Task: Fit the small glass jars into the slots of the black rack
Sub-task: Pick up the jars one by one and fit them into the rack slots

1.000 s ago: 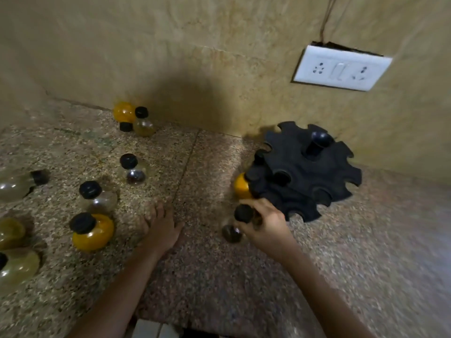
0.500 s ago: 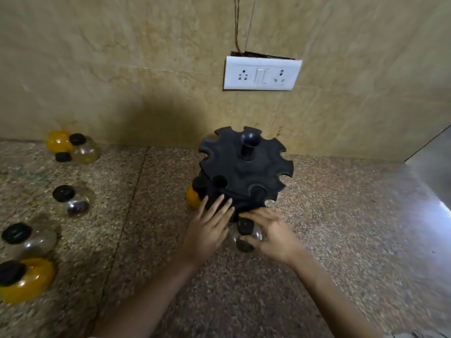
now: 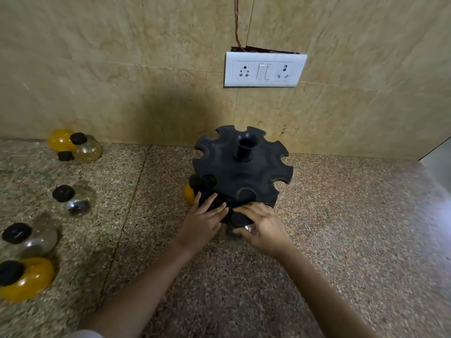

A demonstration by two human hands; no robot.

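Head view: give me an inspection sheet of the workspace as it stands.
Surface: speckled stone counter, seam line left of the rack.
Job's things: black rack by the wall, one yellow jar seated low on its left; clear jar at the near slot; five loose jars at left.
Clutter: nothing seen.
Grippers: left hand flat against the rack; right hand holding the clear jar.
Cables: red wire above the socket plate.
Surroundings: beige tiled wall.
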